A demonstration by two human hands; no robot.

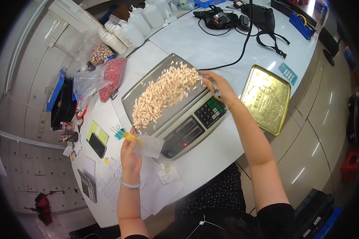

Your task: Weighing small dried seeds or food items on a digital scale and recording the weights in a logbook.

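Pieces (165, 91) pale, pointed, heaped; tray (177, 109) smooth metal, rectangular

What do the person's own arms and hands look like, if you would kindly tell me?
The left hand is ungloved, with a pale bangle at the wrist; the right hand, also ungloved, has a thin gold-coloured bracelet. The black sleeves are short.

Electronic scale (189, 131): digits on keypad (210, 113) keys. Gold tin lid (266, 99): embossed characters. White label slip (168, 175): printed lines, too small to read. Paper sheets (155, 190): faint marks, illegible.
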